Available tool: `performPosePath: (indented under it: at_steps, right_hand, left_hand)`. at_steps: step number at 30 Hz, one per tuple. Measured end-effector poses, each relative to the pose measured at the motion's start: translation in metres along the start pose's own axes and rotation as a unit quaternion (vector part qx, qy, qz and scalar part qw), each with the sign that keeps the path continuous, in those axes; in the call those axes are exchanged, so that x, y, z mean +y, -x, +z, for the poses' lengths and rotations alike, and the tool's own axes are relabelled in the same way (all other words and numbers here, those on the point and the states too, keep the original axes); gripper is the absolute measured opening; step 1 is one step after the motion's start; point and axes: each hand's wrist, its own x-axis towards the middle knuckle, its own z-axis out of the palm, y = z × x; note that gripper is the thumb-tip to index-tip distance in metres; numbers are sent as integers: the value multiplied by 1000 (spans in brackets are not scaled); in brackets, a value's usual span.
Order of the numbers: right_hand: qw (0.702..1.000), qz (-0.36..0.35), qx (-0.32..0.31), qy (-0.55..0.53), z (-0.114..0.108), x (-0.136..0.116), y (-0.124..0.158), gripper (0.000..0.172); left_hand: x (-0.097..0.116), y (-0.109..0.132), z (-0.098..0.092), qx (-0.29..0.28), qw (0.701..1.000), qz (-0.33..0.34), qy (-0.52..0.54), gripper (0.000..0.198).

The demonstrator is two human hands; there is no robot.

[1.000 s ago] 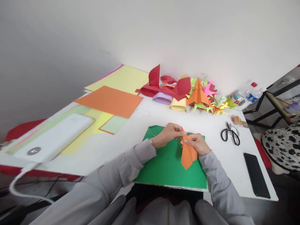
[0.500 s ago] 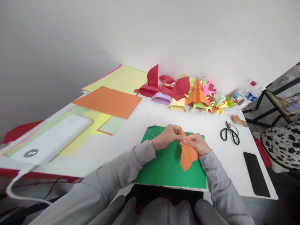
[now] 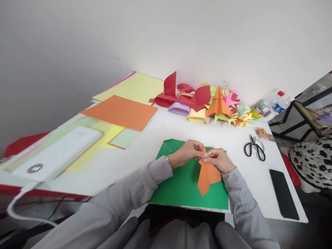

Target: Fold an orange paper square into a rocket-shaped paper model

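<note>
An orange folded paper plane point(image 3: 207, 174) is held above a green board point(image 3: 176, 188) near the table's front edge. Its narrow nose points away from me and its wings spread toward me. My left hand point(image 3: 188, 153) pinches the folded paper close to the nose, fingers closed. From the other side my right hand point(image 3: 220, 159) grips the middle of it, thumb on top. The fingers of both hands cover part of the folds.
Orange sheet point(image 3: 120, 112), yellow sheets and a white power bank point(image 3: 62, 152) with a cable lie left. Folded paper pieces point(image 3: 181, 98) and an orange paper plane point(image 3: 219, 103) line the back. Right are scissors point(image 3: 255, 148), a black phone point(image 3: 284, 193) and bottles point(image 3: 275, 105).
The orange paper plane has tilted, its wings opening wider and its tail coming slightly nearer to me. Both hands keep their hold, shifted only a little.
</note>
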Motion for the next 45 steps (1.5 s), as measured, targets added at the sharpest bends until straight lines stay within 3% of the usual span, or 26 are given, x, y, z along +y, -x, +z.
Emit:
performPosePath:
  at_steps: [8, 15, 18, 23, 28, 34, 45]
  right_hand:
    - [999, -26, 31, -17, 5, -5, 0, 22]
    - [990, -48, 132, 1, 12, 1, -1, 22]
    - [985, -62, 159, 27, 12, 2, 0, 21]
    - [993, -61, 97, 42, 4, -7, 3, 23]
    - [976, -117, 177, 48, -2, -17, 5, 21]
    - [980, -122, 148, 45, -1, -16, 7, 17]
    - [971, -166, 149, 83, -4, -13, 7, 15]
  left_hand:
    - [-7, -3, 1, 23, 999, 36, 34, 31]
    - [-6, -1, 5, 67, 997, 40, 9, 24]
    - [-6, 0, 7, 75, 996, 24, 49, 22]
    - [-1, 3, 7, 59, 996, 28, 58, 22]
    - [2, 8, 9, 12, 1000, 27, -4, 21]
    - [0, 10, 11, 5, 999, 33, -27, 20]
    - [-2, 10, 12, -11, 998, 39, -56, 18]
